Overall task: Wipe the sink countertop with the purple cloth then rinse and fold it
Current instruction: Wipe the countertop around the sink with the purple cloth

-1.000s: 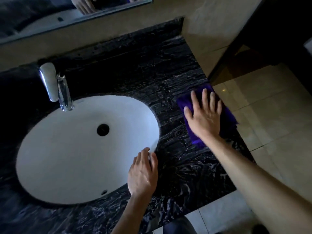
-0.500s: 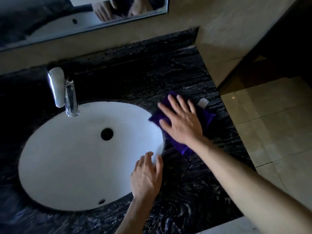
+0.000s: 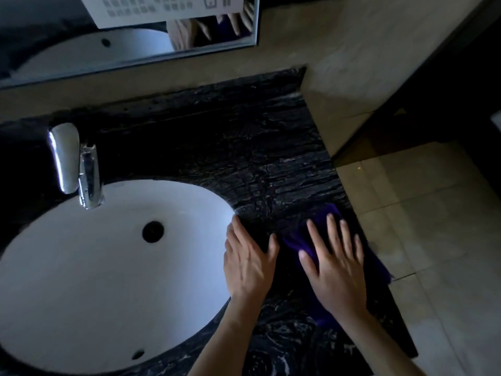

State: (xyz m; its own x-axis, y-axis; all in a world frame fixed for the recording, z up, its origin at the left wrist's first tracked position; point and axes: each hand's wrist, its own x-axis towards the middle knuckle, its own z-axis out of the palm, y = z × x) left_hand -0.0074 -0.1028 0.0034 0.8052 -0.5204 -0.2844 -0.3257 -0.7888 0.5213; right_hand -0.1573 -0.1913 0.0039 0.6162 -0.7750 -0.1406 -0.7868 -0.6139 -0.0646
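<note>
One tap [image 3: 81,169] stands behind one white sink [image 3: 81,280] set in the dark table [image 3: 244,158]. Two hands lie flat with fingers spread: the left hand [image 3: 248,263] empty on the sink's right rim, the right hand [image 3: 336,267] pressing one purple cloth [image 3: 294,240] against the table near its right edge.

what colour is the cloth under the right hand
Purple; the cloth shows under the right hand in the head view.

Glossy veined stone countertop [image 3: 271,147]
</note>
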